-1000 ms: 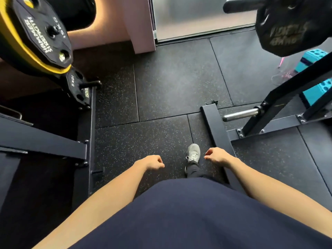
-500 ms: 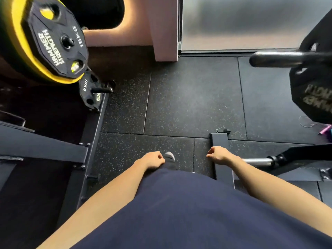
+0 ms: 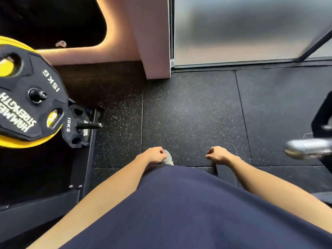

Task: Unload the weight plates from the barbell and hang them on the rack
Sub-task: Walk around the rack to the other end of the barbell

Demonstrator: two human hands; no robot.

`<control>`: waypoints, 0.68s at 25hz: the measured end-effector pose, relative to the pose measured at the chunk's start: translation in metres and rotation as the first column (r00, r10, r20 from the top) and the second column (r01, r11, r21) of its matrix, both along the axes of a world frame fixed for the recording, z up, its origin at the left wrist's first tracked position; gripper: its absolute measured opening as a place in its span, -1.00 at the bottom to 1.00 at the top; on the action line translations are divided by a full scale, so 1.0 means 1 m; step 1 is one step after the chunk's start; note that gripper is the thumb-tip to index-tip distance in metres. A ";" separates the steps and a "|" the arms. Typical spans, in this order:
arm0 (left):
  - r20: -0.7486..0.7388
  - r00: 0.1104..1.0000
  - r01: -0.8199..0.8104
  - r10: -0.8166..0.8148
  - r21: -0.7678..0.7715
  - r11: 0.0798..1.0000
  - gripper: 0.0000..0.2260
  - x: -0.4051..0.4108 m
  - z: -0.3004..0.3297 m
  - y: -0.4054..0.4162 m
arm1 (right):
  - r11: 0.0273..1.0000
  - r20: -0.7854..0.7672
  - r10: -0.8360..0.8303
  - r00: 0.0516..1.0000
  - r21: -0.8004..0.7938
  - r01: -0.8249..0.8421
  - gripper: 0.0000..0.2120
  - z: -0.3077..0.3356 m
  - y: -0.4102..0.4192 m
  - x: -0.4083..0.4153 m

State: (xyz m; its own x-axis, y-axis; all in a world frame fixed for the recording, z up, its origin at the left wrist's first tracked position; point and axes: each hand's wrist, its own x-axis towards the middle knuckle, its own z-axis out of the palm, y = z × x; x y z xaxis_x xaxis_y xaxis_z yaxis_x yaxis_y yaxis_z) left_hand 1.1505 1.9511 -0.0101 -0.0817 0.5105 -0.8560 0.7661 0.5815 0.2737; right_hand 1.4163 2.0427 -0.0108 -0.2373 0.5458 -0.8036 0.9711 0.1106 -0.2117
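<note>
Hanging low in front of a navy shirt (image 3: 188,209), both hands empty: left hand (image 3: 154,155) and right hand (image 3: 218,155) apart from each other, fingers loosely curled, gripping nothing, touching no plate. Just beyond the left hand, partly hidden by it, the toe of a grey shoe (image 3: 168,159) on the speckled black rubber floor (image 3: 188,114). Well off to the left of the left hand, a black 15 kg plate (image 3: 27,105) marked Hammer Strength, stacked against a yellow plate (image 3: 10,139) behind it, both hung on a rack peg. Just right of those and lower, a smaller 10 kg plate (image 3: 73,128) on its own black peg (image 3: 89,125), peg tip protruding toward the floor tiles. Beneath, the dark steel frame of the rack (image 3: 84,159). Off to the right of the right hand, blurred, a bare chrome barbell sleeve end (image 3: 305,148), with a dark shape above it too blurred to identify. Farther ahead of both hands, a pink wall corner (image 3: 152,42) and a frosted glass panel (image 3: 242,29).
</note>
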 end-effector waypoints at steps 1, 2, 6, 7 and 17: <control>-0.003 1.000 -0.020 0.020 0.002 1.000 -0.72 -0.015 0.003 0.019 | 1.000 -0.013 0.023 1.000 0.009 -0.023 -0.69 0.005 0.022 -0.018; -0.011 0.999 -0.053 0.053 0.001 0.999 -0.73 -0.030 0.005 0.035 | 0.999 -0.030 0.048 0.998 0.018 -0.048 -0.69 0.010 0.043 -0.037; -0.036 0.971 -0.236 0.236 0.002 0.972 -0.75 -0.071 0.012 0.076 | 0.975 -0.043 0.218 0.975 0.055 -0.215 -0.70 0.019 0.123 -0.107; -0.049 0.954 -0.296 0.295 -0.003 0.955 -0.74 -0.078 0.012 0.083 | 0.960 -0.047 0.274 0.960 0.062 -0.271 -0.70 0.020 0.146 -0.124; -0.063 0.329 -0.934 0.942 0.122 0.335 -0.82 -0.074 0.032 0.157 | 0.598 -0.119 0.799 0.590 0.054 -0.800 -0.70 0.046 0.336 -0.306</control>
